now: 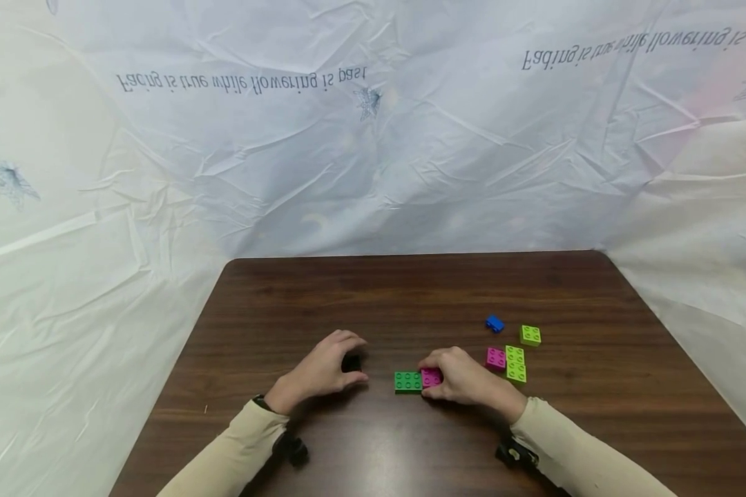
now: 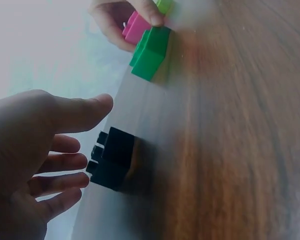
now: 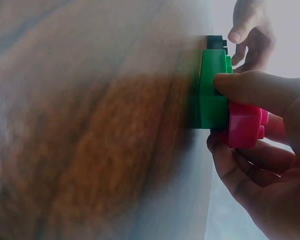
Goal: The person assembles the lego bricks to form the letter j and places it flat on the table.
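Pinching pink brick (image 1: 432, 377), right hand (image 1: 468, 376) sits inside table's far edge (image 1: 410, 259).

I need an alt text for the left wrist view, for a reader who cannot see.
The left hand, holding nothing, is near a black brick on a brown table. Beyond, the right hand grips a pink brick touching a green brick.

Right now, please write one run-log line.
right hand: holds pink brick at green brick's end | left hand: near black brick

Pink brick (image 3: 244, 130) atop green brick (image 1: 407, 383), 6 studs bare; black brick (image 2: 115, 159) apart.
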A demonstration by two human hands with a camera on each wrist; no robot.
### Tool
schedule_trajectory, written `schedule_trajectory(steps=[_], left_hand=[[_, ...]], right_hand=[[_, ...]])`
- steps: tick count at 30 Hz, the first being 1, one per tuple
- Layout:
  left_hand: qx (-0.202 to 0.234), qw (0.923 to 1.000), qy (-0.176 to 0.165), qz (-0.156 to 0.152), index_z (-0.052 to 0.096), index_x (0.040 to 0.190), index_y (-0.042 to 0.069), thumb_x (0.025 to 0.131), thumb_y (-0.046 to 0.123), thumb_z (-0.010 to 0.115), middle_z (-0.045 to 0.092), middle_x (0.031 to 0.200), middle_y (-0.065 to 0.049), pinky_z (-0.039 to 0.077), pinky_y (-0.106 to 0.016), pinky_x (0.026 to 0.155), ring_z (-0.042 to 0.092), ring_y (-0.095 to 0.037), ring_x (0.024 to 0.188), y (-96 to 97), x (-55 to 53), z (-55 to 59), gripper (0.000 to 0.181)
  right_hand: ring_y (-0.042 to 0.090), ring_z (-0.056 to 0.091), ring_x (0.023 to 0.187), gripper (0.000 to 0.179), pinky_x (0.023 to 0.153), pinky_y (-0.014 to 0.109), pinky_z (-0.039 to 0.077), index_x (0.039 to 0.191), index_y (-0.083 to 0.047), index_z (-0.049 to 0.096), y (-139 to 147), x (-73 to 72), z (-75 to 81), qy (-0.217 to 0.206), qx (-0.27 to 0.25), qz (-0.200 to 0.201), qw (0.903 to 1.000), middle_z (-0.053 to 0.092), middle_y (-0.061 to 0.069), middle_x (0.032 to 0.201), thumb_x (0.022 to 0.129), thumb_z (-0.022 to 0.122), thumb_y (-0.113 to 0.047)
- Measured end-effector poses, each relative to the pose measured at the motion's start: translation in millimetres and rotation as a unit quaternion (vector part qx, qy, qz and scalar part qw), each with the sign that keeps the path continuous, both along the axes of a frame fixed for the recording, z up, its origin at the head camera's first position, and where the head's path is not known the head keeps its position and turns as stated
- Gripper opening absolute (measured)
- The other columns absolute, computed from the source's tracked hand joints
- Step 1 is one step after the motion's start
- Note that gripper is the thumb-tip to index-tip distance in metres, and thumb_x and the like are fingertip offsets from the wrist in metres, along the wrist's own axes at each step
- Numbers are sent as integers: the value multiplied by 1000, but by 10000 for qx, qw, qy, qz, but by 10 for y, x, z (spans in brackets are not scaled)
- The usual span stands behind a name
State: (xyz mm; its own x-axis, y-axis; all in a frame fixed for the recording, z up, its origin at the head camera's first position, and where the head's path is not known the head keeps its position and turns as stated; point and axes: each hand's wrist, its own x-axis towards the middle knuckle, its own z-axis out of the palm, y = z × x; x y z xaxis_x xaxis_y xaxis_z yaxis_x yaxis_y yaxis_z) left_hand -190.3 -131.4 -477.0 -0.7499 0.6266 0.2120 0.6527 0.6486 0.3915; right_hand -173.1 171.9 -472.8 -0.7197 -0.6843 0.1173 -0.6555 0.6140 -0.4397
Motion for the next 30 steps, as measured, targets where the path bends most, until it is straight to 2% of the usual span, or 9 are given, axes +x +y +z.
schedule_trajectory(steps=[5,15,26,30], left_hand=[[-9,9999,-5,121,62,126,6,78,38,82,62,122,-5,48,-40,94,58,-21,113,-56,6,-61,60],[-147,9993,-129,324,63,124,7,79,41,80,62,118,-4,50,-38,87,58,-18,106,-112,5,-189,59],[-145,9996,-61,241,67,118,10,80,40,80,63,109,-1,51,-35,78,57,-15,96,-81,60,-205,50],[-105,9997,-72,191,67,117,9,81,38,79,63,108,-1,51,-35,80,58,-15,97,-65,52,-214,48]], right_hand=[[9,64,88,34,72,26,52,105,-7,73,9,8,4,-122,25,-23,9999,70,3,100,79,81,-26],[10,64,88,34,72,27,53,105,-7,73,3,2,4,-33,3,-9,10000,71,3,100,78,81,-27],[12,64,87,34,73,28,53,103,-7,74,-12,18,30,11,78,-20,10000,71,4,99,77,82,-27],[12,65,88,34,73,28,53,104,-7,74,-8,22,14,-40,75,-62,9999,71,4,100,78,82,-27]])
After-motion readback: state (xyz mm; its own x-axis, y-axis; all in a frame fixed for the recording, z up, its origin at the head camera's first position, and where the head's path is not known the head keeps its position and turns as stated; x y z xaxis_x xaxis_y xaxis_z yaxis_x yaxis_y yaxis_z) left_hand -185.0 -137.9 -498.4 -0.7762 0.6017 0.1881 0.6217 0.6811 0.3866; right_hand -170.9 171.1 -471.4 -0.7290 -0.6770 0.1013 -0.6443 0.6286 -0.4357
